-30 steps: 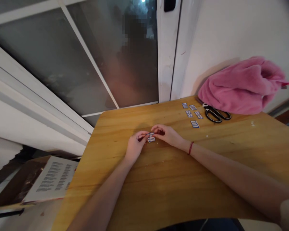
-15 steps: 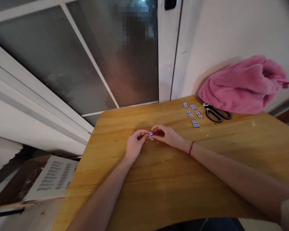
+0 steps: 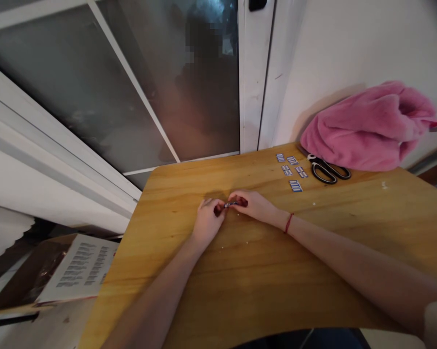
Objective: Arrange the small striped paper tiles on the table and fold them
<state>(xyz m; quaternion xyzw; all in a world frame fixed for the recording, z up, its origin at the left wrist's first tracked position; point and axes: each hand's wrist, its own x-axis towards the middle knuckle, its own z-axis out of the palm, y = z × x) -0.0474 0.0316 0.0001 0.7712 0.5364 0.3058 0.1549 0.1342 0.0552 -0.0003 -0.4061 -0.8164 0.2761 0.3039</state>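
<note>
A small blue-and-white patterned piece is pinched between my two hands, just above the wooden table. My left hand closes thumb and fingers on its left end. The fingertips of my right hand grip its right end; a red band circles that wrist. The piece is seen nearly edge-on, and my fingers cover much of it. Several flat blue-and-white pieces of similar look lie in a loose group on the table, beyond my right hand.
Black-handled scissors lie beside the group, their blades partly hidden by a pink plush cloth. A frosted glass door borders the far table edge, with a blurred shape behind it. An open cardboard box stands below, on the left.
The held piece has tilted from showing its patterned face to nearly edge-on. My left hand has rolled and shifted slightly right; my right hand has barely moved.
</note>
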